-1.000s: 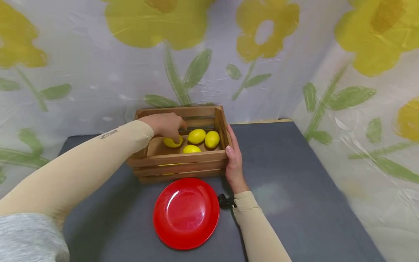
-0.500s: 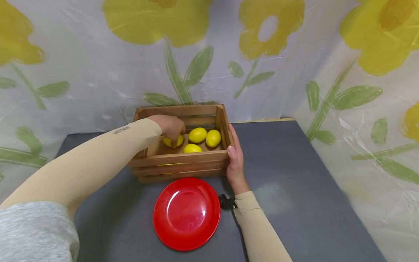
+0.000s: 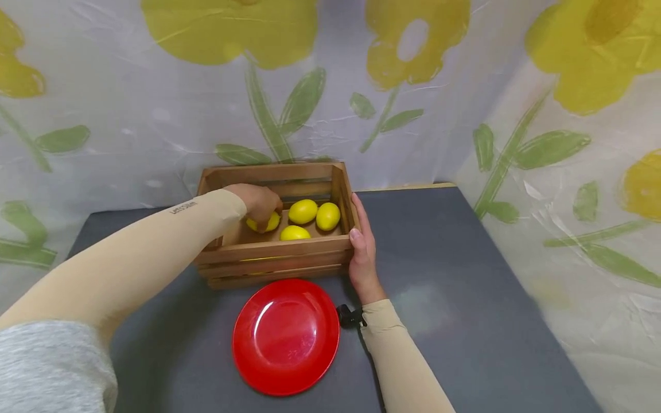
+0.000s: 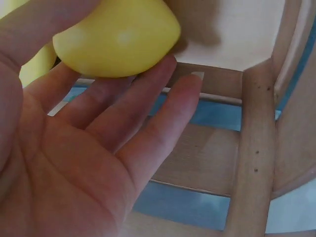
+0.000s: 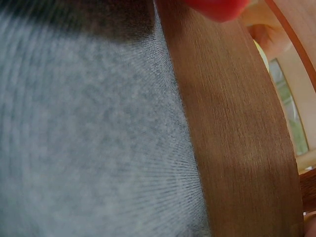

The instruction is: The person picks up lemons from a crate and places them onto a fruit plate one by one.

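Note:
My left hand [image 3: 260, 203] reaches into a slatted wooden crate [image 3: 279, 250] and holds a yellow lemon [image 4: 118, 39] at the crate's left side. In the left wrist view the thumb lies over the lemon and fingertips sit against its underside, while the little finger extends past it. Three more lemons show inside: one at the middle [image 3: 303, 211], one near the right wall [image 3: 327, 217] and one behind the front slat [image 3: 295, 233]. My right hand [image 3: 364, 261] grips the crate's right end, thumb at the front corner and fingers along the side.
A round red plate [image 3: 286, 332] lies on the dark grey table [image 3: 449, 287] in front of the crate. Behind the crate hangs a pale sheet [image 3: 170, 126] with painted yellow flowers. A black wrist camera [image 3: 349, 316] sits between plate and right wrist.
The left hand's fingers have lowered and closed around the left lemon. The right hand keeps its hold on the crate. The head view has shifted slightly.

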`<state>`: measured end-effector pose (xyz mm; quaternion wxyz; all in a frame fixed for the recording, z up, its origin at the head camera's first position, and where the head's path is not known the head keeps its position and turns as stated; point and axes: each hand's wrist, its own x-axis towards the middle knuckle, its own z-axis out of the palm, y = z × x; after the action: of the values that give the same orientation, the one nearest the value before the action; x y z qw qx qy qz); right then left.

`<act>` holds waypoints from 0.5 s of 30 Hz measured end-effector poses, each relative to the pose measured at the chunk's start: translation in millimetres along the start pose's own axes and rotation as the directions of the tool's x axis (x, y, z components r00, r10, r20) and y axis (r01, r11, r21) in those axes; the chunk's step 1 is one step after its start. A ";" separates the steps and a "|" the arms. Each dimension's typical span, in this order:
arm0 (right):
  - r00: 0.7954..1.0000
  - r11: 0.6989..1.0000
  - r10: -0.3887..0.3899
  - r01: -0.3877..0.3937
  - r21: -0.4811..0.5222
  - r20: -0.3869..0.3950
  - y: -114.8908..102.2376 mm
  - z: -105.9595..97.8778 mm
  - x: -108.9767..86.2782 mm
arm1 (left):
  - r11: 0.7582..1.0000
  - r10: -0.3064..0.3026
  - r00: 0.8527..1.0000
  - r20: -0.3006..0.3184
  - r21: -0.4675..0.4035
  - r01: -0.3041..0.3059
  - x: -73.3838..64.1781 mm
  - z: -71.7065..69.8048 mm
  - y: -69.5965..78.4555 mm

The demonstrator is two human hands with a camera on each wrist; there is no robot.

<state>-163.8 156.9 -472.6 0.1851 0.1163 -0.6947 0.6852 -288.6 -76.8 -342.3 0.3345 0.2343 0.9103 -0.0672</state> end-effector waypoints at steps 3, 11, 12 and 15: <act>1.000 1.000 -0.006 0.006 0.000 0.004 -0.6 2.9 0.5 | 1.000 0.025 0.999 -0.027 -0.010 -0.025 -7.6 -1.8 -2.3; 0.999 0.999 -0.031 0.031 0.038 0.013 -0.3 -1.6 5.5 | 0.992 0.115 0.980 -0.159 -0.029 -0.121 -42.6 -27.3 1.4; 1.000 0.999 -0.028 0.028 0.041 0.014 0.3 -2.7 5.7 | 0.992 0.119 0.979 -0.167 -0.026 -0.125 -46.8 -28.8 2.0; 1.000 0.999 -0.020 0.020 0.041 0.013 2.0 -6.2 6.6 | 0.991 0.092 0.977 -0.192 -0.076 -0.108 -61.5 -29.1 4.3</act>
<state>-170.0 163.8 -471.7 0.1848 0.1317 -0.6808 0.6964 -262.4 -88.4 -280.4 0.2599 0.2703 0.9269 0.0115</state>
